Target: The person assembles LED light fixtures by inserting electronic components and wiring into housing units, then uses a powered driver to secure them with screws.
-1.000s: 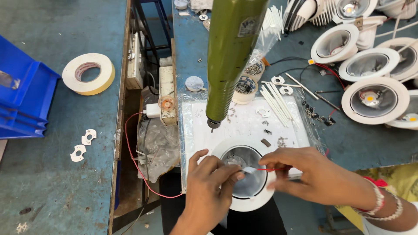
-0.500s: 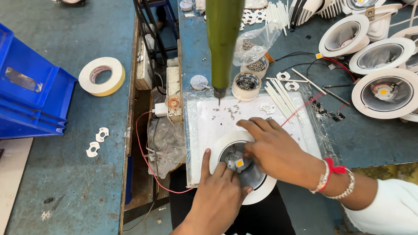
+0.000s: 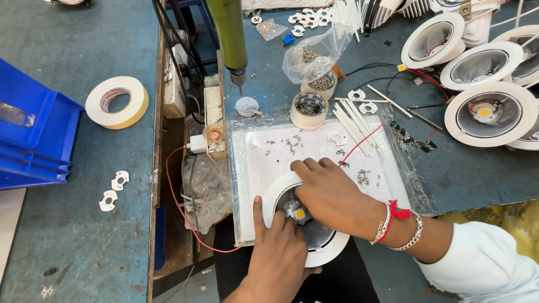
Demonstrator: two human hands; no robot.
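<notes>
A round white downlight housing (image 3: 331, 249) with a shiny reflector lies on a white work mat (image 3: 269, 168) at the bench's near edge. A small yellow LED chip (image 3: 299, 214) sits at its centre. My left hand (image 3: 278, 252) presses on the housing's near-left rim, thumb up along the edge. My right hand (image 3: 331, 193) lies over the housing from the right, fingertips on its upper left rim by the chip. A green electric screwdriver (image 3: 230, 36) hangs above the bench, tip down, apart from both hands.
Loose screws (image 3: 289, 145) lie scattered on the mat. Tape-roll cups of screws (image 3: 309, 106), a plastic bag, white sticks (image 3: 353, 126) and several finished downlights (image 3: 488, 112) sit behind and right. A tape roll (image 3: 117, 102), blue bins (image 3: 31, 134) and small white brackets (image 3: 112, 191) lie left.
My right hand has slid from the mat's scattered screws down onto the housing. The view has shifted, so the hanging screwdriver now appears further left and higher.
</notes>
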